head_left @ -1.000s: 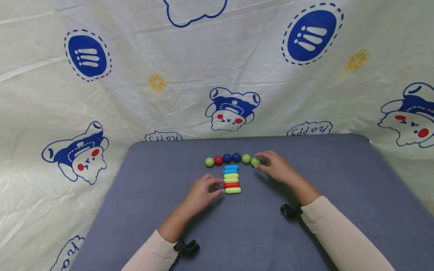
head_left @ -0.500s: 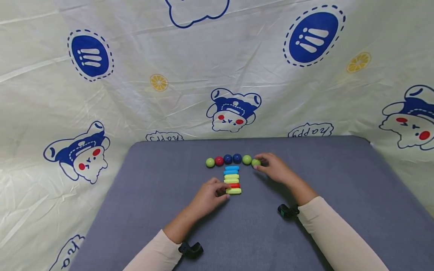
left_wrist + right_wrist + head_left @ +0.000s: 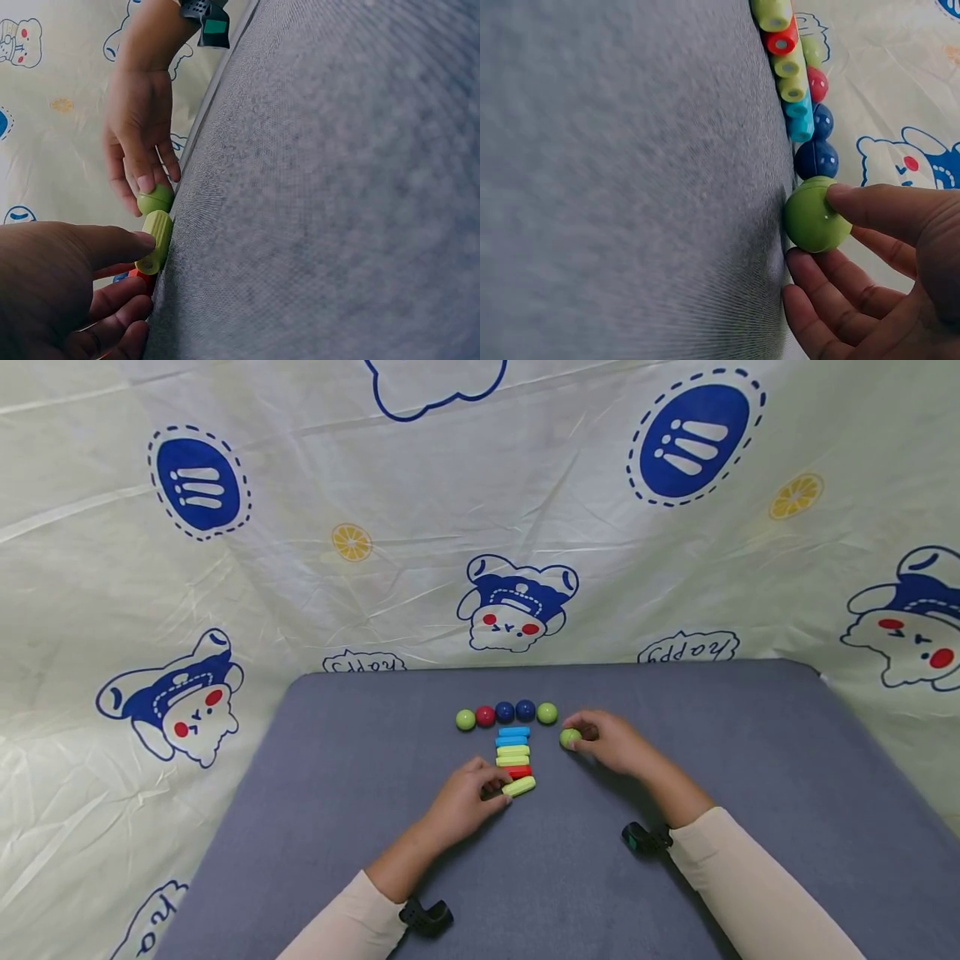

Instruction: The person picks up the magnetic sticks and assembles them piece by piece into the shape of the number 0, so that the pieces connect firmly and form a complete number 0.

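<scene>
My left hand (image 3: pixel 465 797) pinches a yellow-green rod (image 3: pixel 519 787) by its left end, at the near end of a column of short rods. The rod slants, its right end tipped away from me. Just beyond it lies a red rod (image 3: pixel 517 772), partly behind my fingers, then two yellow-green rods (image 3: pixel 513 756) and two light-blue rods (image 3: pixel 513 737). With thumb and fingers my right hand (image 3: pixel 611 743) grips a green ball (image 3: pixel 815 217), nearer to me than the row of balls. In that row are a green ball (image 3: pixel 465 720), a red ball (image 3: pixel 485 716), two blue balls (image 3: pixel 515 712) and another green ball (image 3: pixel 547 713).
The grey cloth-covered table (image 3: pixel 337 760) ends at a patterned curtain (image 3: pixel 420 602) behind the balls. A black wrist strap (image 3: pixel 647 839) sits at the right sleeve, another black strap (image 3: pixel 426 917) at the left.
My right hand has drawn the end green ball out of the row toward me. My left hand has moved right, taken the nearest yellow-green rod and turned it aslant.
</scene>
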`<action>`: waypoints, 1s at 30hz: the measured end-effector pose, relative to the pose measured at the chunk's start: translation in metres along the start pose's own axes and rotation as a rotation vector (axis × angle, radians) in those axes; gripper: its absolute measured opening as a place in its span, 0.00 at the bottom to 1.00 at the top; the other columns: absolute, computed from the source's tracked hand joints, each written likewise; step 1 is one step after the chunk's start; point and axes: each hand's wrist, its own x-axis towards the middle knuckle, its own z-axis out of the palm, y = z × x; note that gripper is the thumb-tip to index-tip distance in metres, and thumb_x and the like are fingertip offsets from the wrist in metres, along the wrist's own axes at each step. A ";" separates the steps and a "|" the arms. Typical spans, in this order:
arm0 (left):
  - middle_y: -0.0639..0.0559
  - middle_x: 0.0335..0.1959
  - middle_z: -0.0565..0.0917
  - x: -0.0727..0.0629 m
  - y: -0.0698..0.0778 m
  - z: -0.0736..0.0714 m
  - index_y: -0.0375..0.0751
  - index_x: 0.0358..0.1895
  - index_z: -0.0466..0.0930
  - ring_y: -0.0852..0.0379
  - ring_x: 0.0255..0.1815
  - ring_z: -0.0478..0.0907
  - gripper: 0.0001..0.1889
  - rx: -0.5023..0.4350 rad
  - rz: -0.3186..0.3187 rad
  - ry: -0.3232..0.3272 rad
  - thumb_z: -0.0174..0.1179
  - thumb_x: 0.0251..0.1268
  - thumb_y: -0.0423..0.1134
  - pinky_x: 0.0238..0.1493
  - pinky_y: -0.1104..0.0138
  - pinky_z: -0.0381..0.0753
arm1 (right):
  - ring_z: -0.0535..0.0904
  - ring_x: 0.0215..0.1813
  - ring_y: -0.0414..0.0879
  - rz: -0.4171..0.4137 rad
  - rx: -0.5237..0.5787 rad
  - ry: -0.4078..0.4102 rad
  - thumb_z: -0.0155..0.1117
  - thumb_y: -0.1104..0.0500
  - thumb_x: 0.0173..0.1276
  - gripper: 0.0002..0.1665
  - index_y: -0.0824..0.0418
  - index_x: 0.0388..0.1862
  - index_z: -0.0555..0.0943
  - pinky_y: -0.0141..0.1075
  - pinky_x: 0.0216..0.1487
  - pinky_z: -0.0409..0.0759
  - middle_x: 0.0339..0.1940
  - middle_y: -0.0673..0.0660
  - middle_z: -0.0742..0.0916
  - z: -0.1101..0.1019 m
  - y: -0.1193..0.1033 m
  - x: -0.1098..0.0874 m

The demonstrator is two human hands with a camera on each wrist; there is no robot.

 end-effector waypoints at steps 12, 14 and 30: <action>0.54 0.36 0.77 0.000 -0.002 0.005 0.46 0.44 0.87 0.62 0.36 0.73 0.07 0.052 0.027 0.038 0.69 0.66 0.42 0.41 0.71 0.76 | 0.83 0.52 0.53 0.004 0.034 -0.064 0.66 0.61 0.71 0.16 0.61 0.56 0.83 0.47 0.49 0.82 0.55 0.63 0.84 0.010 -0.010 -0.023; 0.54 0.37 0.78 0.000 -0.002 0.005 0.47 0.44 0.87 0.61 0.37 0.73 0.07 0.051 0.029 0.037 0.68 0.67 0.41 0.41 0.71 0.76 | 0.83 0.52 0.53 -0.002 0.041 -0.076 0.67 0.60 0.71 0.17 0.63 0.57 0.83 0.44 0.47 0.82 0.56 0.63 0.84 0.011 -0.012 -0.026; 0.55 0.42 0.87 -0.002 -0.003 0.001 0.46 0.48 0.88 0.60 0.43 0.80 0.09 -0.004 0.039 0.024 0.66 0.69 0.42 0.47 0.68 0.80 | 0.83 0.48 0.45 -0.035 0.106 -0.134 0.69 0.56 0.69 0.19 0.62 0.57 0.84 0.37 0.46 0.81 0.54 0.59 0.86 0.024 -0.018 -0.041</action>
